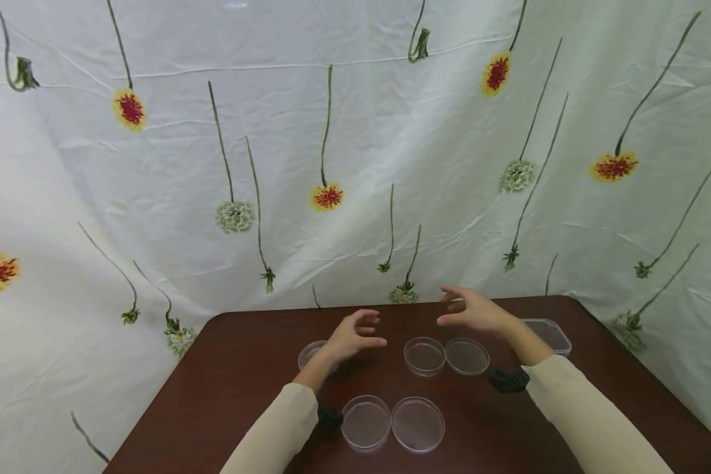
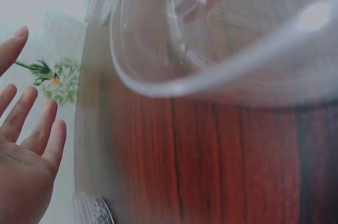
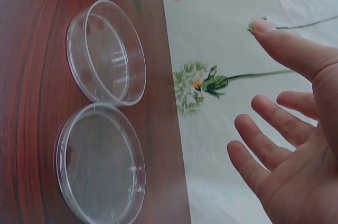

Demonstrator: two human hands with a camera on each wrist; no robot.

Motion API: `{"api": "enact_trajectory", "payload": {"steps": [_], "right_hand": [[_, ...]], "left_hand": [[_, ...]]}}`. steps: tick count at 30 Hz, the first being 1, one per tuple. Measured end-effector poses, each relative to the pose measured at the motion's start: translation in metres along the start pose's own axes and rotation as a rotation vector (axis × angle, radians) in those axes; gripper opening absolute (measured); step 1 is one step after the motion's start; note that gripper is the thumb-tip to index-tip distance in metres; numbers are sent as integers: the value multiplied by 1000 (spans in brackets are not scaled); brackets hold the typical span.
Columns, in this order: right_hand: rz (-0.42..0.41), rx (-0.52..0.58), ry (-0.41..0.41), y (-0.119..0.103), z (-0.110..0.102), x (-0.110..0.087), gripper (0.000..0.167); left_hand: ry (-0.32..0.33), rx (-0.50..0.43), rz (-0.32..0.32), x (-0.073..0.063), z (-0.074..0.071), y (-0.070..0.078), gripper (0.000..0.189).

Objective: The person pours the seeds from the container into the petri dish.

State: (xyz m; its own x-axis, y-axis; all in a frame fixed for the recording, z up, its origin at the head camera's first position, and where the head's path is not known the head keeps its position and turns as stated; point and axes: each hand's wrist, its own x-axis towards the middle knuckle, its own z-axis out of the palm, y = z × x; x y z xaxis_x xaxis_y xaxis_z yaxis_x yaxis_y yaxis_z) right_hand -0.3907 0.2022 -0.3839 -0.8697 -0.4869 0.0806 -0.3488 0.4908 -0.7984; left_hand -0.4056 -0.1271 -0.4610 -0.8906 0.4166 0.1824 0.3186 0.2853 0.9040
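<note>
My left hand [image 1: 349, 339] hovers above the table with bent, parted fingers, holding nothing. Beside its wrist stands a clear petri dish [image 1: 309, 354], partly hidden by the arm. My right hand [image 1: 471, 311] is also raised and bare of any object, fingers loosely spread. Below it sit two round clear dishes, a left one [image 1: 424, 357] and a right one [image 1: 467, 357], side by side. Closer to me lie two more, a left dish [image 1: 365, 424] and a right dish [image 1: 417, 424], rims about touching. In the left wrist view a transparent dish [image 2: 158, 89] looms large and blurred.
The dark red-brown wooden table [image 1: 243, 375] has rounded far corners. At its right lies a clear rectangular plastic piece [image 1: 548, 336], partly behind my right forearm. A white cloth with printed flowers [image 1: 355, 131] hangs behind the table. Dark wrist straps [image 1: 508, 380] show under the sleeves.
</note>
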Motion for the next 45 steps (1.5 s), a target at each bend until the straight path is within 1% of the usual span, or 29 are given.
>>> {"api": "enact_trajectory", "payload": {"steps": [3, 8, 11, 15, 23, 30, 33, 35, 39, 45], "right_hand": [[6, 10, 8, 4, -5, -4, 84], [23, -16, 31, 14, -13, -11, 86], [29, -48, 47, 16, -17, -16, 86], [34, -52, 57, 17, -22, -23, 86], [55, -42, 72, 19, -31, -38, 86], [63, -69, 104, 21, -39, -50, 85], [61, -74, 110, 25, -43, -52, 86], [69, -60, 115, 28, -45, -55, 86], [81, -54, 136, 33, -50, -64, 85], [111, -144, 188, 41, -61, -76, 86]], "left_hand": [[-13, 7, -36, 0, 3, 2, 63], [-57, 20, -56, 1, 7, 4, 64], [-71, 21, -61, 3, 8, 5, 63], [-83, 30, -54, 7, 10, 8, 63], [-117, 53, -48, 15, 17, 22, 64], [-156, 64, -35, 22, 26, 22, 67], [-172, 85, -49, 23, 31, 22, 69], [-185, 108, -71, 24, 34, 23, 71], [-221, 167, -89, 25, 42, 27, 76], [-259, 233, -103, 27, 51, 28, 79]]}}
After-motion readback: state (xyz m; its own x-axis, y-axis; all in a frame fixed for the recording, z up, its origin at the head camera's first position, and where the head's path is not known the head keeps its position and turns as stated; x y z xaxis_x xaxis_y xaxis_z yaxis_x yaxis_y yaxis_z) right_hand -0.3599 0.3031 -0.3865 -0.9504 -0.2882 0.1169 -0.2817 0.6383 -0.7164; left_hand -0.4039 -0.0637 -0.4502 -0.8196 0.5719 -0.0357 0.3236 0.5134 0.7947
